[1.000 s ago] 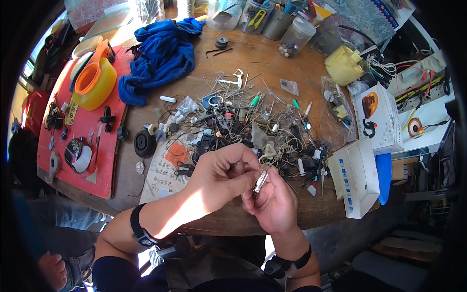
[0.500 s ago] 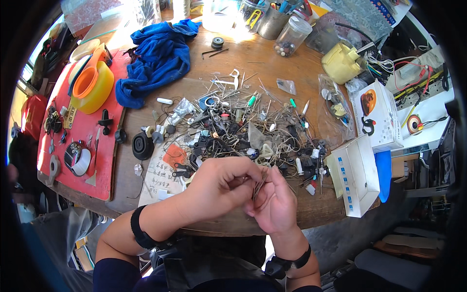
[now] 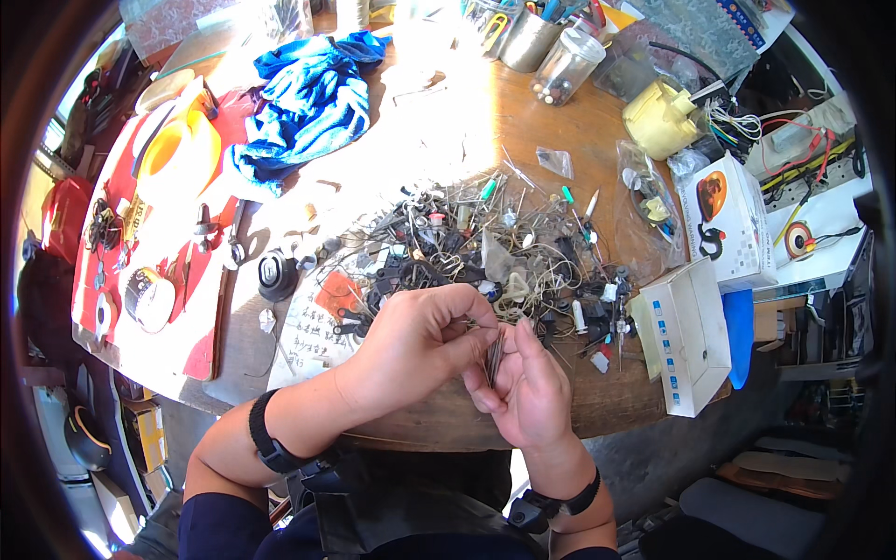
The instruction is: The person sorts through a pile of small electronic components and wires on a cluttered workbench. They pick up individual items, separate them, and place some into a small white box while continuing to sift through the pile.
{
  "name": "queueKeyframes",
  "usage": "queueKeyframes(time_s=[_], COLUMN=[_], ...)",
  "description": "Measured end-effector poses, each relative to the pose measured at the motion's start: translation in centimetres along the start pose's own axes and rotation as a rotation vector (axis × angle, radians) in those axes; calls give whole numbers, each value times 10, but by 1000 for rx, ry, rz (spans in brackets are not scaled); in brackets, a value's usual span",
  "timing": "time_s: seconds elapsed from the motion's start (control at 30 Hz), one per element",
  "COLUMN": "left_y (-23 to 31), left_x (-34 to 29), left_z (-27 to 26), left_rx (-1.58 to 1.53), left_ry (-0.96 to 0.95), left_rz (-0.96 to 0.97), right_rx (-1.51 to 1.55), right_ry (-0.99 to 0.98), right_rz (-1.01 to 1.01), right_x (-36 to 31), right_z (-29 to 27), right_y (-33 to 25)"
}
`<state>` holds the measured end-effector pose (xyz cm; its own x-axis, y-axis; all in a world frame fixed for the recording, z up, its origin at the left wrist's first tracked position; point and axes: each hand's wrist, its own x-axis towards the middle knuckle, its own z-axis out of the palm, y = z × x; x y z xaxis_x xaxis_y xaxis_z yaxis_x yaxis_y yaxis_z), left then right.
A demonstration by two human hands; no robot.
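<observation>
My left hand [image 3: 415, 341] reaches across the front of the table, its thumb and fingertips closed on a small bundle of thin metal rods [image 3: 495, 362]. Beside it my right hand [image 3: 534, 392] is turned palm up, with its curled fingers and thumb around the same bundle. The exact kind of rod is too small to tell. Just beyond both hands spreads a tangled heap of small parts [image 3: 504, 252]: wires, thin rods, black plastic pieces and bits of several colours. My left fingers hide part of the bundle's upper end.
A blue cloth [image 3: 313, 103] lies at the far left, near a red board [image 3: 201, 345] bearing yellow cups and tape. An open white box [image 3: 691, 345] stands right of the heap. Farther back are a clear jar [image 3: 569, 65], a yellow container [image 3: 661, 121] and a printed carton [image 3: 733, 224].
Bright sunlight now covers the back left of the table and the blue cloth. My hands have barely moved; the fingers have shifted slightly on the metal rods. A person at the left has gone from view.
</observation>
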<state>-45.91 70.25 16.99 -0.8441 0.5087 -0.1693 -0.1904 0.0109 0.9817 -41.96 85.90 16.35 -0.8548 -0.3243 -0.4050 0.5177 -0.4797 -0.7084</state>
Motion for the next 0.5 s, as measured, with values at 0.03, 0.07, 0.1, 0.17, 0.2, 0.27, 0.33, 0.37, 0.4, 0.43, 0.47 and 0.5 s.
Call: queueKeyframes(time_s=[0.03,0.07,0.1,0.17,0.2,0.27,0.33,0.37,0.4,0.43,0.47,0.5], left_y=[0,-1,-1,0,2,5,5,5,4,4,3,3], left_x=[0,0,0,1,-1,-7,-9,-6,-3,-1,-3,-3], left_z=[0,1,2,3,1,0,3,3,2,2,3,3], left_rx=[-66,-133,-138,-135,-158,-217,-303,-84,127,327,423,389], left_ry=[-2,-4,58,177,200,107,3,0,-18,-38,-48,-68], left_rz=[-28,-55,34,172,196,239,224,357,507,635,579,556], right_rx=[-1,-7,-13,-5,8,71,172,194,214,249,230,225], right_ry=[3,14,25,13,-10,-19,24,31,52,121,120,167], right_rz=[2,0,-2,-8,-12,-11,17,25,48,81,51,32], right_x=[0,0,0,1,1,2,4,5,5,6,6,7], right_z=[0,-1,-1,-3,-3,-4,-3,-3,-3,-2,-1,0], right_y=[1,1,2,2,2,1,2,1,1,1,1,2])
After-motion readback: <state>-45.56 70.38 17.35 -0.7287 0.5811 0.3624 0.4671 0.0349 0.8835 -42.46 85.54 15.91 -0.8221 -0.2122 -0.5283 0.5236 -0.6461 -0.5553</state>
